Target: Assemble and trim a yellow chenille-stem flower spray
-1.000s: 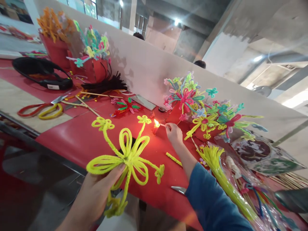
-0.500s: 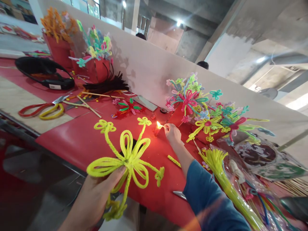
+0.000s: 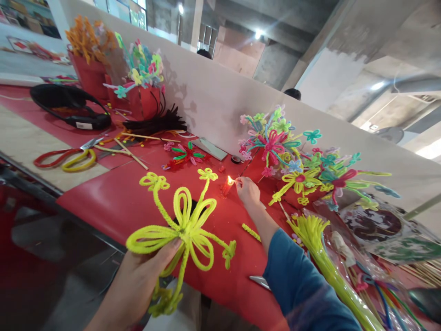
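My left hand (image 3: 138, 276) grips a yellow pipe-cleaner flower (image 3: 184, 230) at its centre, thumb on top. The flower has several looped petals and thin stems that end in small blossoms. It is held up over the near edge of the table. Farther off, my right hand (image 3: 248, 191) pinches a small pale stick (image 3: 234, 181), mostly hidden by the fingers. The stick's tip is at the flame of a lit red candle (image 3: 226, 187). A short yellow pipe-cleaner piece (image 3: 251, 231) lies near my right forearm.
Scissors with red and yellow handles (image 3: 67, 158) lie at the left, near a black headband-like device (image 3: 70, 108). Pipe-cleaner flowers (image 3: 272, 142) stand in red pots by a white partition (image 3: 213, 96). Yellow pipe cleaners (image 3: 330, 271) in plastic lie right; a metal blade (image 3: 260, 281) sits near my sleeve.
The view has shifted slightly, so the table things sit a little farther right. My left hand keeps its hold on the flower, and my right hand stays at the candle flame.
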`<state>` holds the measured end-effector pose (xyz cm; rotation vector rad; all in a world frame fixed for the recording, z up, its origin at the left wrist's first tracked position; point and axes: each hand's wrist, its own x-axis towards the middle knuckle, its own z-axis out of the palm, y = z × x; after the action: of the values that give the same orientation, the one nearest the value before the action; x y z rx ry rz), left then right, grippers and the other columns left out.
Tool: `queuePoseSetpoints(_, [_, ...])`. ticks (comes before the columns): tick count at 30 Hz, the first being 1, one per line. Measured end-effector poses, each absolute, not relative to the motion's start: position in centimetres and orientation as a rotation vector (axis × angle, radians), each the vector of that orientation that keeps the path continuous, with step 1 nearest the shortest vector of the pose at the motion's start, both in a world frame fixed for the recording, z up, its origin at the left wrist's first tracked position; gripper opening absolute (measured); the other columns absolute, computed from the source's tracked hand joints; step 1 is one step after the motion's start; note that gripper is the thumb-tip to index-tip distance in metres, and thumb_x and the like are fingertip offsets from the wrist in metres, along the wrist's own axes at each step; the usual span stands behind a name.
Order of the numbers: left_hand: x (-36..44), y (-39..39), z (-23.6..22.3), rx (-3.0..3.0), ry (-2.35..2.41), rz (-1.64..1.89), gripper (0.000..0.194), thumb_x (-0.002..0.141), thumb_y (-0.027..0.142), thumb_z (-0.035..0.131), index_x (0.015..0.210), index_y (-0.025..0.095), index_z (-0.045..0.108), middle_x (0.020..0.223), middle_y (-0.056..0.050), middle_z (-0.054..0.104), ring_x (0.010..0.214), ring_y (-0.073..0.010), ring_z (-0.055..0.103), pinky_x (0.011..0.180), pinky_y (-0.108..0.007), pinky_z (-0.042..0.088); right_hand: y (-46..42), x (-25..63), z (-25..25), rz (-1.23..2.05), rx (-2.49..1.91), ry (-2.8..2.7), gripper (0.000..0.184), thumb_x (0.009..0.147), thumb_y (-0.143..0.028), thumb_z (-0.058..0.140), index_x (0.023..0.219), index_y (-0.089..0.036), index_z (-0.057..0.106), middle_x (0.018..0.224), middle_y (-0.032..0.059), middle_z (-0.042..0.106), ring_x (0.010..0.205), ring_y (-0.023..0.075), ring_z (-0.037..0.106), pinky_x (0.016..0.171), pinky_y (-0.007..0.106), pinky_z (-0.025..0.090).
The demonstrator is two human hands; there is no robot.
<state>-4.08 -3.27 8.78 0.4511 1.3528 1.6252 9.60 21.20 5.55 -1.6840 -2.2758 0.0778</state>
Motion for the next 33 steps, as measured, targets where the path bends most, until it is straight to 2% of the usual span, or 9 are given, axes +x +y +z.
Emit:
queuePoseSetpoints(4, [-4.2,-3.5,8.3,0.455,1.312,1.574,0.040,0.064,0.030,0.070,0.102,0.020,0.064,0.083,-0.006,0.073,0.081,-0.0263,0.066,0.062,-0.033,0.056,21.2,9.6,5.5,0.108,-1.661,-2.257,0.024,0.083,-0.028,0.044,0.099,-0.028,0.061,0.103,0.0018,0.062,0.087,0.0182,0.059,0.069,0.027,0.044])
queuePoseSetpoints(10, [-4.1,-3.6,8.3,0.457,1.298,1.601,0.033,0.065,0.033,0.070,0.095,0.021,0.067,0.088,-0.005,0.073,0.086,-0.0253,0.065,0.070,-0.034,0.055,21.3,9.8,5.4,0.189,-1.582,-2.201,0.021,0.079,-0.024,0.047,0.093,-0.024,0.063,0.099,0.0036,0.065,0.085,0.0198,0.060,0.069,0.028,0.045])
queuePoseSetpoints(13, [-4.3,-3.6,8.2,0.457,1.289,1.608,0.035,0.066,0.033,0.069,0.098,0.020,0.066,0.090,-0.005,0.072,0.090,-0.0264,0.064,0.077,-0.037,0.053,20.5,10.2,6.3,0.262,-1.481,-2.173,0.019,0.079,-0.024,0.048,0.090,-0.021,0.063,0.093,0.0033,0.066,0.083,0.0177,0.061,0.071,0.026,0.045])
queuePoseSetpoints(18, [-4.4,-3.4,7.6,0.515,1.275,1.657,0.036,0.070,0.030,0.066,0.106,0.022,0.063,0.099,-0.003,0.070,0.098,-0.0242,0.061,0.090,-0.038,0.046,13.9,11.6,9.4,0.341,-1.228,-2.127,0.017,0.082,-0.028,0.048,0.088,-0.020,0.061,0.078,0.0003,0.065,0.069,0.0121,0.059,0.063,0.021,0.046])
queuePoseSetpoints(21, [-4.0,-3.2,7.7,0.488,1.270,1.667,0.041,0.070,0.028,0.066,0.110,0.023,0.061,0.096,-0.003,0.071,0.100,-0.0257,0.059,0.089,-0.040,0.047,8.4,12.3,10.8,0.436,-0.746,-2.125,0.008,0.079,-0.017,0.051,0.078,-0.019,0.059,0.068,-0.0012,0.061,0.058,0.0096,0.056,0.054,0.019,0.045])
queuePoseSetpoints(25, [-3.4,-3.3,8.3,0.534,1.211,1.688,0.034,0.068,0.023,0.068,0.101,0.019,0.066,0.097,-0.005,0.071,0.098,-0.0276,0.060,0.084,-0.039,0.048,4.1,12.6,11.2,0.429,-0.440,-2.235,0.017,0.078,-0.007,0.052,0.090,-0.018,0.059,0.078,0.0036,0.063,0.068,0.0109,0.058,0.060,0.021,0.048])
queuePoseSetpoints(33, [-2.6,-4.2,8.5,0.647,1.212,1.660,0.024,0.071,0.014,0.061,0.093,0.018,0.069,0.106,-0.004,0.068,0.103,-0.0262,0.056,0.087,-0.033,0.045,3.2,12.9,11.2,0.192,-0.416,-2.366,0.022,0.082,-0.012,0.049,0.101,-0.019,0.059,0.081,0.0042,0.062,0.066,0.0126,0.056,0.059,0.025,0.048])
